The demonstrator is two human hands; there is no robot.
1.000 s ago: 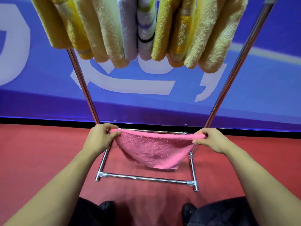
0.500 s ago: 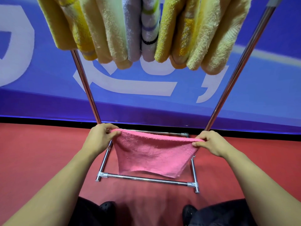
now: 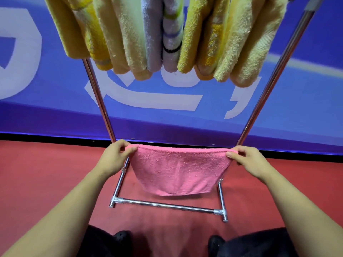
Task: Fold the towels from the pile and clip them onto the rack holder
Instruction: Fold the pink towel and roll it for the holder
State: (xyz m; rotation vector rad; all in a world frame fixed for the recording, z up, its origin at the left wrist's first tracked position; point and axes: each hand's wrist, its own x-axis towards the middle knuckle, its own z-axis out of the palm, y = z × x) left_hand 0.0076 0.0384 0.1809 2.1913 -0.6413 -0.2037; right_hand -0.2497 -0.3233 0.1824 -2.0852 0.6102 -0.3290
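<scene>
My left hand (image 3: pixel 113 158) pinches the pink towel (image 3: pixel 179 171) at its left top corner, my right hand (image 3: pixel 247 160) pinches the right corner. Towel hangs stretched between them, in front of the rack (image 3: pixel 168 205) base, off the red floor (image 3: pixel 37 182). Folded towels (image 3: pixel 167 38) hang overhead.

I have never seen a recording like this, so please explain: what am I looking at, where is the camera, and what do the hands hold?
The camera sits on a person's head and looks down past both arms. The left hand and right hand each pinch an upper corner of a pink towel, held stretched in the air. Behind it stands a metal rack on a red floor. Folded yellow and striped towels already hang above. The dark shoes belong to the person.
</scene>
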